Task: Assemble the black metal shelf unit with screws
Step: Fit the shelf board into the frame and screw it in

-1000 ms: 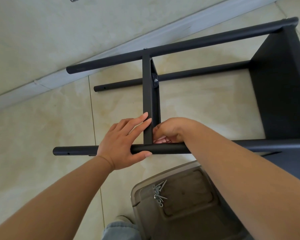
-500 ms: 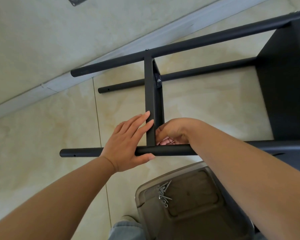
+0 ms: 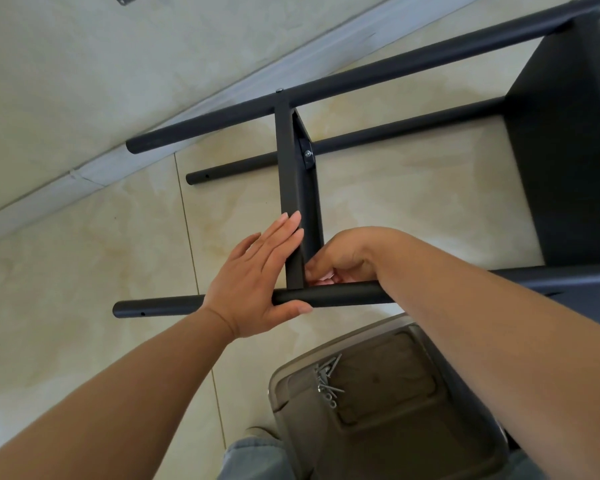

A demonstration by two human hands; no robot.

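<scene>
Since the earlier frames the left hand (image 3: pixel 257 278) had slid its fingers slightly farther up the shelf panel (image 3: pixel 293 188); the grip was otherwise unchanged. That edge-on black panel stood between the near tube (image 3: pixel 326 296) and the far tube (image 3: pixel 395 69) of the shelf unit lying on its side on the tiled floor (image 3: pixel 66 289). Left fingers lay straight and flat against the panel's left face, thumb hooked under the near tube. Right hand (image 3: pixel 340 258) was curled at the panel-tube joint on the right; what its fingertips pinched could not be made out. A screw head (image 3: pixel 307 154) showed on the panel's far bracket. A second, larger panel (image 3: pixel 568 150) closed the frame at right. Loose screws (image 3: pixel 328 382) lay in a translucent container (image 3: pixel 378 410) near the person's knee.
</scene>
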